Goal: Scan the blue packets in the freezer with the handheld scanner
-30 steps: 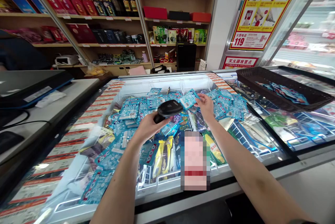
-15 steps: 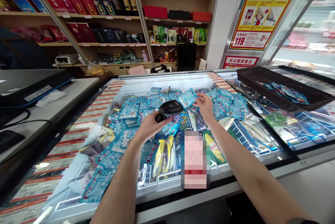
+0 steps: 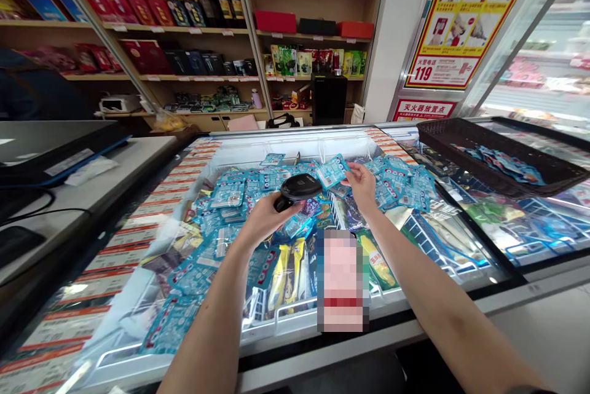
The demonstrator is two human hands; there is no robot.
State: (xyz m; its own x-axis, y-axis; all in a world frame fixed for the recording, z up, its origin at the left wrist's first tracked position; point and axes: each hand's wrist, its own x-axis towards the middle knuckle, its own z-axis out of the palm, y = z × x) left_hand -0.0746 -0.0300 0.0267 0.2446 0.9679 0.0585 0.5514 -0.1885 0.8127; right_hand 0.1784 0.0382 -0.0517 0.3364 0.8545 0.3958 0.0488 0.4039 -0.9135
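My left hand (image 3: pixel 268 216) is wrapped round the handle of a black barcode scanner (image 3: pixel 300 187), whose head points right. A blue printed packet (image 3: pixel 332 171) is pinched at its right edge by my right hand (image 3: pixel 361 184), just beyond the scanner's head. Many similar blue packets (image 3: pixel 229 193) lie spread over the glass top of the chest freezer (image 3: pixel 338 353). Near the front edge, between my forearms, is a phone-shaped thing (image 3: pixel 343 283) with its face blurred out. Yellow-wrapped ice creams (image 3: pixel 289 274) show through the glass beneath.
To the right, a dark woven basket (image 3: pixel 502 179) holds more blue packets. A counter (image 3: pixel 152 157) with a black device (image 3: pixel 59 151) stands at left. Shelves of bottles and boxes (image 3: pixel 275 21) line the back wall, beside a yellow-and-red poster (image 3: pixel 470 19).
Almost nothing differs. The held packet has shifted very slightly to the right, while the scanner and both hands stay nearly in place.
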